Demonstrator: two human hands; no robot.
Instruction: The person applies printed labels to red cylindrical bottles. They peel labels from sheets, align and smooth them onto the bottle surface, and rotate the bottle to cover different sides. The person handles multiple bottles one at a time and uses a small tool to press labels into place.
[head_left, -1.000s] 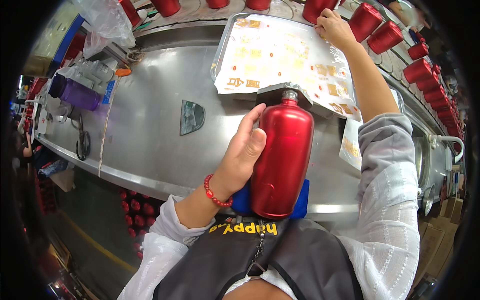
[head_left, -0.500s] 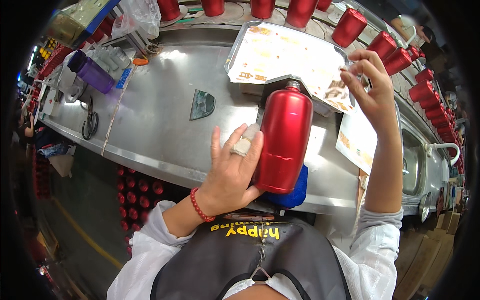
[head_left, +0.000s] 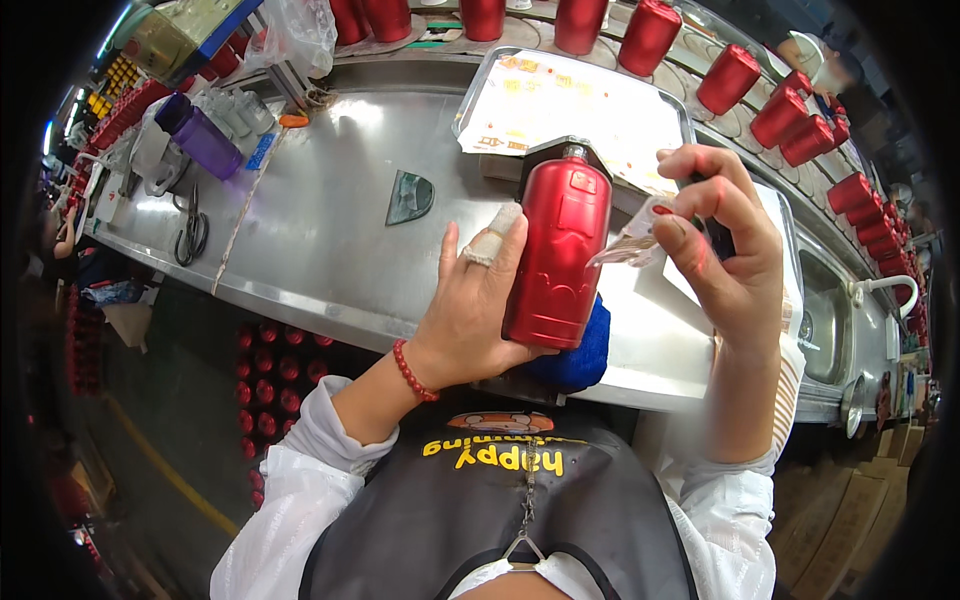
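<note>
A glossy red bottle (head_left: 560,240) with a raised pattern lies tilted on a dark stand, its neck pointing away from me. Along its left side my left hand (head_left: 462,315) grips it, thumb at the base and wrapped fingers against the wall. My right hand (head_left: 735,235) pinches a clear printed sticker (head_left: 632,238) between thumb and fingertips. The sticker's free end hangs beside the bottle's right side; whether it touches is unclear. Below the bottle is a blue cloth (head_left: 578,362). Beyond it, a metal tray (head_left: 470,105) bears printed sticker sheets (head_left: 590,95).
A dark glassy scraper (head_left: 410,197) lies on the steel bench (head_left: 320,220). Scissors (head_left: 190,230) and a purple bottle (head_left: 200,140) are at the left. Several red bottles (head_left: 728,80) stand on a conveyor along the back. A sink (head_left: 825,320) is at the right, a person (head_left: 815,60) beyond.
My right hand has come from the tray toward the bottle, bringing the sticker. The bottle has turned to show its embossed side, and my left hand has shifted slightly with it.
</note>
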